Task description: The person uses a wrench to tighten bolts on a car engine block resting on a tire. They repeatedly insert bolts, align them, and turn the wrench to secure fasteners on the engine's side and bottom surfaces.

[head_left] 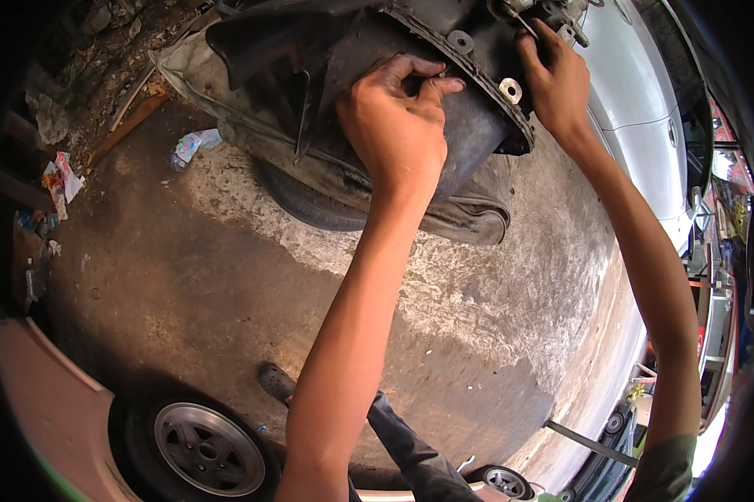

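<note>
Left forearm nearest; our left grip half-curled, contents unclear; our right grip pinches thin rod, best held steady.

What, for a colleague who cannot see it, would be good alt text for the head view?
A person's bare left hand curls over a dark panel while the right hand touches a thin metal piece near the top. A silver car is at right, a wheel at lower left.
</note>
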Tool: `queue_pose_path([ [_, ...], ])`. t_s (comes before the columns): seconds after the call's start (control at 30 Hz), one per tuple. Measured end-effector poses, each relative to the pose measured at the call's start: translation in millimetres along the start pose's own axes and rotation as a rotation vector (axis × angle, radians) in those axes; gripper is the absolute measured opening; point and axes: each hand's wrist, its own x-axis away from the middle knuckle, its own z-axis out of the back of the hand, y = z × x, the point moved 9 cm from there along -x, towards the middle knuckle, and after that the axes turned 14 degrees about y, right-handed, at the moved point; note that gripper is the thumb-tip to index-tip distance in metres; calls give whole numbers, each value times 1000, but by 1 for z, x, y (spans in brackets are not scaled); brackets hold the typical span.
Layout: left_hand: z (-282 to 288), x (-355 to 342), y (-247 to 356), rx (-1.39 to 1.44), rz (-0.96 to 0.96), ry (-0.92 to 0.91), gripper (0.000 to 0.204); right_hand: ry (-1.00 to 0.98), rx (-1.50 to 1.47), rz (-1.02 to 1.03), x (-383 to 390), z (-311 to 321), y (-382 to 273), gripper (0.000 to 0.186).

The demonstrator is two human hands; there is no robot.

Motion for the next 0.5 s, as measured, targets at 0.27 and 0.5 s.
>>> queue_pose_path([
  [0.27, -5, -2, -1, -131, -134, -44, 10, -21, 16, 11, 2, 3, -11, 48],
  [0.5, -8, -7, 1, -89, -124, -79, 11, 5, 12, 1, 2, 6, -18, 51],
])
